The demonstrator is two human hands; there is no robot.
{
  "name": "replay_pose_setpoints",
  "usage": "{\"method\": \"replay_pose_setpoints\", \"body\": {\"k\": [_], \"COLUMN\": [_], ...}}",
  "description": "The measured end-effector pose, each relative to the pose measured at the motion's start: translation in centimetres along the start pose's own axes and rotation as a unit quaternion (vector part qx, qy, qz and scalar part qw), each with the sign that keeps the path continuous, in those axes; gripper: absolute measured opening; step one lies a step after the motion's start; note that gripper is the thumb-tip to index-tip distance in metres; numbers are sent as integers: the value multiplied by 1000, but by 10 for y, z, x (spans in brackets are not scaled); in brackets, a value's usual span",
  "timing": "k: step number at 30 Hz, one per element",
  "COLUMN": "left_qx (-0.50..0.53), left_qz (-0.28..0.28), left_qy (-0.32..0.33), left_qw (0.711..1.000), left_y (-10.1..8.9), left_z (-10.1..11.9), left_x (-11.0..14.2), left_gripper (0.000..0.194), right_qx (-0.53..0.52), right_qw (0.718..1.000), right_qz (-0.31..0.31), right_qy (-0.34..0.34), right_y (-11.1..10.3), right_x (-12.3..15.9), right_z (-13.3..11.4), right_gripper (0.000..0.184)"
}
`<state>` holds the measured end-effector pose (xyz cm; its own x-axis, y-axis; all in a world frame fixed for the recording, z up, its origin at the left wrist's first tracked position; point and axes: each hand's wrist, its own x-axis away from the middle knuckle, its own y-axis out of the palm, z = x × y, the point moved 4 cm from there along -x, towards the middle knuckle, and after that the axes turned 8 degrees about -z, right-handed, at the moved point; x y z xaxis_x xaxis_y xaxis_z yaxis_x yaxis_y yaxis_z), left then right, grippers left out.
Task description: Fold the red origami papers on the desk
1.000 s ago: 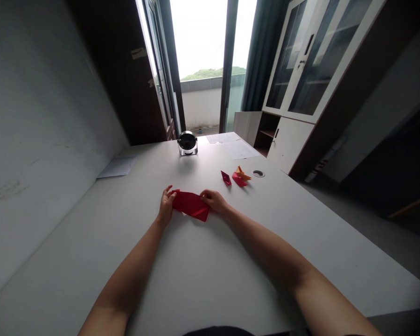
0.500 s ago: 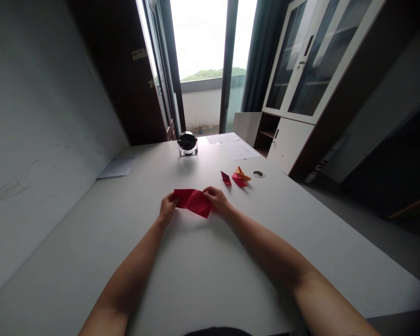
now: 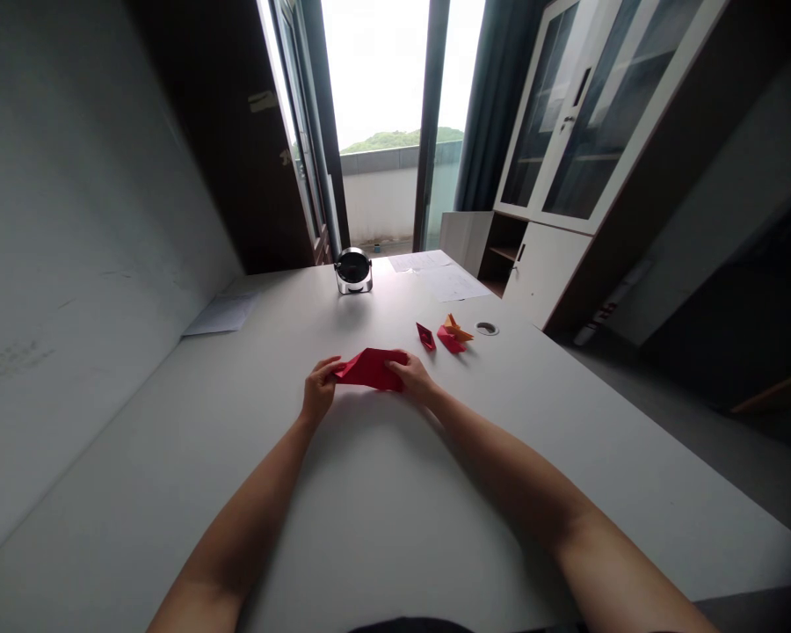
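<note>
A sheet of red paper (image 3: pixel 371 369), folded with a peak along its upper edge, is stretched between my two hands just above the table. My left hand (image 3: pixel 320 387) is closed on its left corner, fingertips pinching the paper. My right hand (image 3: pixel 414 376) grips the right end, thumb lying over the front face. Beyond my right hand lie a small red folded paper boat (image 3: pixel 425 337) and a second red folded paper piece (image 3: pixel 451 339), with an orange folded paper piece (image 3: pixel 458 327) resting against it.
The white table (image 3: pixel 369 510) runs toward the window. At its far end stands a round black device in a silver stand (image 3: pixel 354 271). Paper sheets lie at the back right (image 3: pixel 452 281) and by the left wall (image 3: pixel 221 315). A round cable hole (image 3: pixel 486 329) is set near the right edge.
The red paper has been turned and lifted at its middle; its lower right corner no longer hangs down. My right hand has shifted slightly right, with the thumb now across the paper.
</note>
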<state>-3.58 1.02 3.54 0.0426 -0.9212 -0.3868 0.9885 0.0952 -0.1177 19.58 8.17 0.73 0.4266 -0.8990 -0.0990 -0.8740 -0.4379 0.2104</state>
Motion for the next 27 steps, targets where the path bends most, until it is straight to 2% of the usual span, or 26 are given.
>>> {"method": "replay_pose_setpoints", "body": {"k": [3, 7, 13, 16, 23, 27], "left_qx": [1, -4, 13, 21, -14, -40], "left_qz": [-40, -95, -85, -105, -187, -174], "left_qy": [-7, -13, -59, -87, -109, -100], "left_qw": [999, 995, 995, 990, 976, 979], "left_y": [9, 13, 12, 14, 17, 17], "left_z": [8, 10, -9, -19, -24, -20], "left_x": [2, 3, 2, 3, 4, 4], "left_gripper": [24, 25, 42, 53, 28, 27], "right_qx": [10, 12, 14, 12, 17, 31], "right_qw": [1000, 999, 999, 999, 999, 999], "right_qz": [27, 38, 34, 31, 27, 17], "right_qy": [-9, -18, -29, -34, -24, -25], "right_y": [-1, -3, -5, -5, -5, -3], "right_x": [-1, -1, 0, 0, 1, 1], "right_z": [2, 0, -1, -1, -1, -2], "right_gripper": [38, 36, 36, 36, 39, 38]}}
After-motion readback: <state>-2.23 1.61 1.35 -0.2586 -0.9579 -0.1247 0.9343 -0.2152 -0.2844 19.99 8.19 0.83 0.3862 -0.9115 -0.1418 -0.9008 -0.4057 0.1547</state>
